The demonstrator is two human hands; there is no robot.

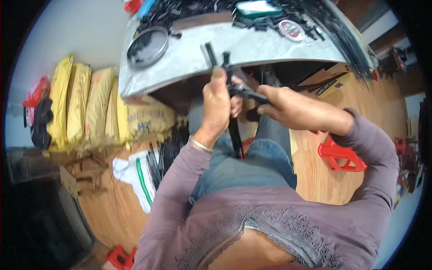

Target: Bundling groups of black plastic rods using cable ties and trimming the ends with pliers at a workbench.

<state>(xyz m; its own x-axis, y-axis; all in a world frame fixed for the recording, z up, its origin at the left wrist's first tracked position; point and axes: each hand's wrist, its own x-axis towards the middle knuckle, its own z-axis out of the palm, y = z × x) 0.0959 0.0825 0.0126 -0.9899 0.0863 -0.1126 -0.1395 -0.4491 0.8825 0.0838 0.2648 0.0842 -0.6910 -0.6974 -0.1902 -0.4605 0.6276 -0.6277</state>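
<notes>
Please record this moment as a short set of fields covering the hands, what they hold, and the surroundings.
Left hand: gripping an upright black rod over the lap
Right hand: closed on a dark hand tool pressed against the rod
Table: grey top with a round sieve-like tray, tape roll, heap of black parts
Floor: yellow sacks, red plastic stool

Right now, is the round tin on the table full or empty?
Partly filled: the round tin holds some small black parts, with bare bottom showing beside them.

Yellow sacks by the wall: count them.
4: yellow sacks stand side by side left of the table, one each at. More may be hidden.
</notes>
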